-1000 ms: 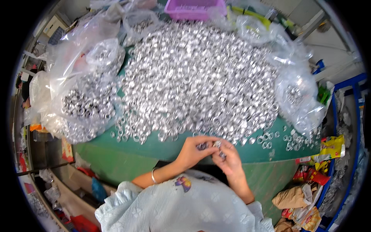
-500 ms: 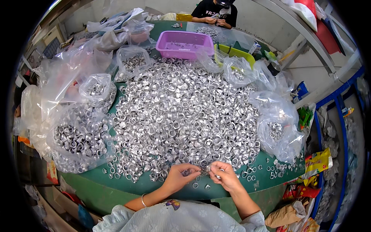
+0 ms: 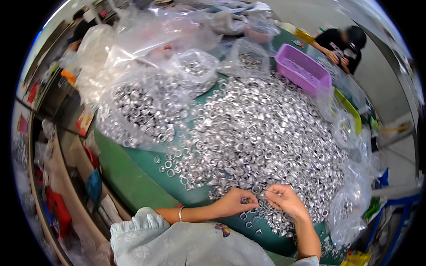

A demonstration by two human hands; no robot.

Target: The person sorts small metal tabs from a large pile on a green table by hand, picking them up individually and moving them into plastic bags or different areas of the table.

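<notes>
A broad heap of silver metal rings [image 3: 270, 133] covers most of the green bench [image 3: 186, 196], directly in front of the person. The left hand [image 3: 236, 201] is curled at the near edge of the heap, its fingers closed around a small ring [image 3: 243, 201]. The right hand [image 3: 286, 201] is just beside it, over the rings, with thumb and fingers drawn together; whether anything sits between the fingertips cannot be made out. A few loose rings [image 3: 249, 224] lie on the bench just below the left hand, nearer the person. A bracelet [image 3: 180, 213] circles the left wrist, and the person wears a pale blue top [image 3: 177, 244].

To the left of the heap rests a large clear plastic bag [image 3: 142, 106] full of rings. Along the far side are a purple basin [image 3: 300, 82] and a lime-green tray [image 3: 353, 114], partly covered by clear plastic. Beyond the basin, a co-worker [image 3: 335, 44] in a black top and cap holds both hands close together.
</notes>
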